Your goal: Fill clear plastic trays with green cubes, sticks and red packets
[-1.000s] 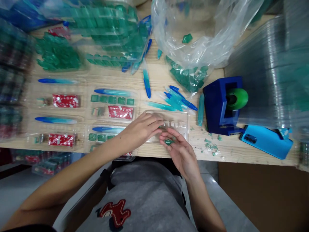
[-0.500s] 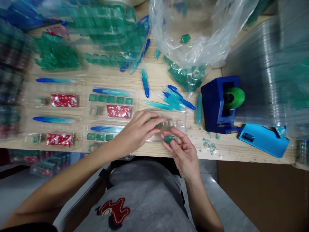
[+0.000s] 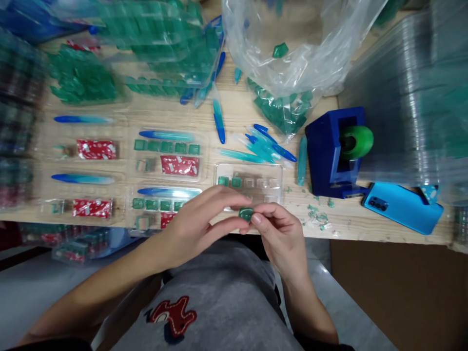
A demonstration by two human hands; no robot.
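A small glossy green block (image 3: 245, 213) is pinched at its right end between the thumb and fingers of my right hand (image 3: 283, 239). My left hand (image 3: 204, 224) comes in from the left, with thumb and forefinger apart above and below the same block. Whether the left thumb touches it I cannot tell. Just beyond my hands lies a clear plastic tray (image 3: 276, 195). Two green cubes (image 3: 229, 182) sit in the left pockets of its row, and the other pockets of that row hold nothing.
Filled trays with blue pens (image 3: 166, 135), green cubes and red packets (image 3: 179, 165) lie left. Loose pens (image 3: 266, 144) lie beyond the tray. A clear bag of green pieces (image 3: 281, 114), a blue tape dispenser (image 3: 323, 156), a blue phone (image 3: 402, 207) and stacked clear trays (image 3: 395, 97) stand right.
My left hand has drawn back from the tray toward me, baring two green cubes in its pockets, and now meets my right hand at the green block. The view has shifted slightly.
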